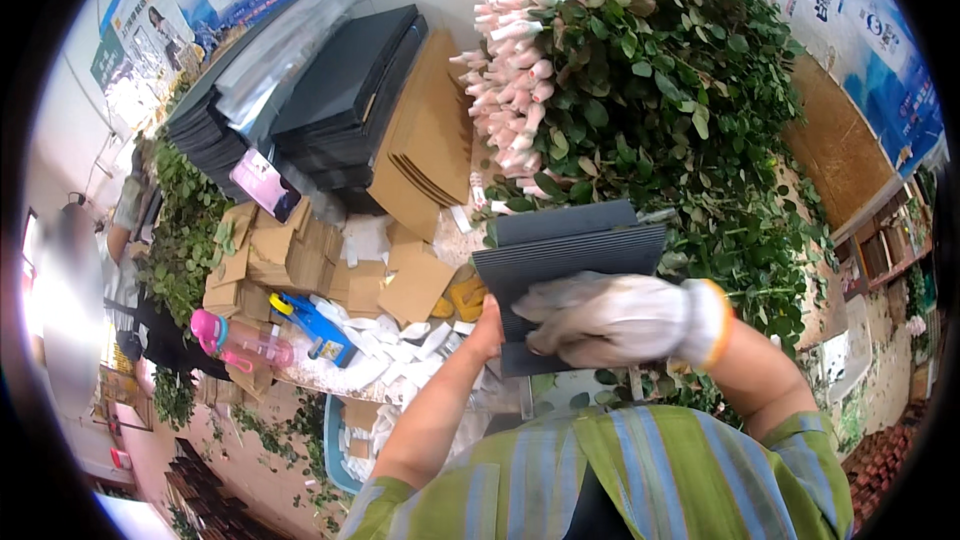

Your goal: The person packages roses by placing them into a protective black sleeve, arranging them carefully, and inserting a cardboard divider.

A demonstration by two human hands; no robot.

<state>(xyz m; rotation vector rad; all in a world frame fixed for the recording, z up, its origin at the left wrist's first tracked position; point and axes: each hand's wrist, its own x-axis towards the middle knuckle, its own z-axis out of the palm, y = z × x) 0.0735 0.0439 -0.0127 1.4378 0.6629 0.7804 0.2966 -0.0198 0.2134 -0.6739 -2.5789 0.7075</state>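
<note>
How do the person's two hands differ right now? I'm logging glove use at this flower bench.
The right hand wears a whitish work glove with an orange cuff; the left hand is bare. The right hand lies across the front of the dark grey corrugated sheets, while the left hand grips their left edge from behind, mostly hidden. Both hold the same stack.

The right hand [610, 320] wears a white knitted cloth glove, rough-looking, with an orange cuff band, and lies on a stack of dark grey sheets [565, 260] that look like matt, ribbed corrugated board. At ten o'clock from it lie brown cardboard sheets [425, 145], dull and smooth. Farther at nine o'clock a pink bottle [240, 340] of glossy clear plastic rests on the table [300, 380]. The shirt [640, 480] is striped woven cloth.
</note>
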